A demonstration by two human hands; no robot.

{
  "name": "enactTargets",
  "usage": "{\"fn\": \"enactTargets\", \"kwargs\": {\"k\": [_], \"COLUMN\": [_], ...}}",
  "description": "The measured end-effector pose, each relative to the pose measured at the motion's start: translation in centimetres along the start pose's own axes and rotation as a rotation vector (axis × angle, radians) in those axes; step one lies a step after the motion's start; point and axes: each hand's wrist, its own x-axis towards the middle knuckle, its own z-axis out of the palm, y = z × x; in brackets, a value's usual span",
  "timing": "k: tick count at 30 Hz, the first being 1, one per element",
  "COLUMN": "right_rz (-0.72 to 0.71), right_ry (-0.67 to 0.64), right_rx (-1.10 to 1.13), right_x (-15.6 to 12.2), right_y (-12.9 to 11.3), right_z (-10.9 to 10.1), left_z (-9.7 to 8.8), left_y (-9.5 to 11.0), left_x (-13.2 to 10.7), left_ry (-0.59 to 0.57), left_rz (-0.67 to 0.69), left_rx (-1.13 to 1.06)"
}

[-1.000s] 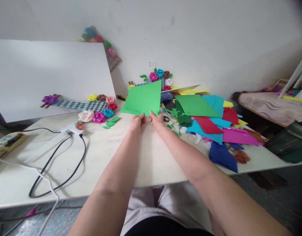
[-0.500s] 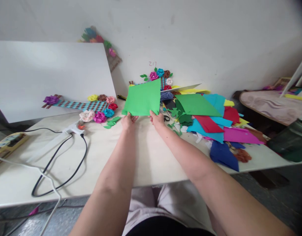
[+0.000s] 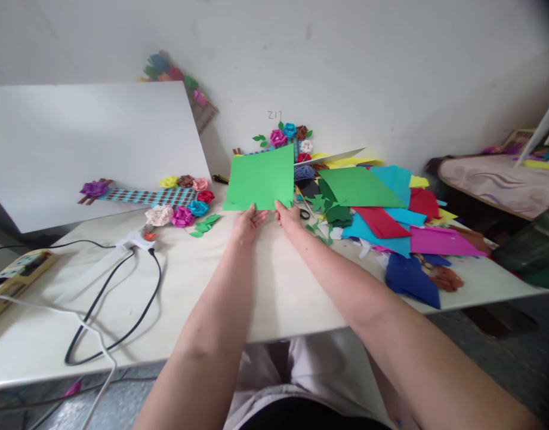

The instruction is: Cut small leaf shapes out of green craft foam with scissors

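Note:
A bright green sheet of paper or felt (image 3: 260, 179) is held up over the table, tilted so its face is towards me. My left hand (image 3: 248, 223) grips its lower edge near the middle, thumb in front and fingers behind. At the lower right corner my right hand (image 3: 287, 216) pinches the same edge. Behind the sheet a woven blue-and-brown strip with fabric flowers (image 3: 278, 138) is partly covered. Cut green leaves (image 3: 205, 224) lie left of my left hand. Black scissor handles (image 3: 304, 214) show just beyond my right hand.
Coloured sheets (image 3: 382, 222) and scraps are heaped on the right. At left stand a flowered woven strip (image 3: 149, 196), a white board (image 3: 91, 137), a glue gun (image 3: 138, 239) with a looping black cord, and a power strip (image 3: 21, 278).
My left hand has slid right along the sheet's lower edge, from near the left corner towards the middle. My right hand keeps its pinch, and the view has shifted slightly.

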Motion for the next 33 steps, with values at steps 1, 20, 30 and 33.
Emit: {"fn": "enactTargets", "kwargs": {"k": [1,20,30,33], "right_rz": [-0.001,0.023,0.045,0.055], "right_ry": [-0.012,-0.126,-0.212,-0.196], "right_rx": [0.007,0.039,0.042,0.005], "right_x": [0.0,-0.8,-0.5,0.3], "right_y": [0.0,0.2,0.5,0.3], "right_z": [0.0,1.0,0.5,-0.3], "left_z": [0.1,0.7,0.7,0.2], "left_y": [-0.2,-1.2,-0.1,0.3], "left_x": [-0.1,0.0,-0.6,-0.7], "left_ry": [-0.017,0.052,0.152,0.157], "left_rz": [0.004,0.195,0.164,0.187], "left_rx": [0.013,0.085,0.085,0.122]}}
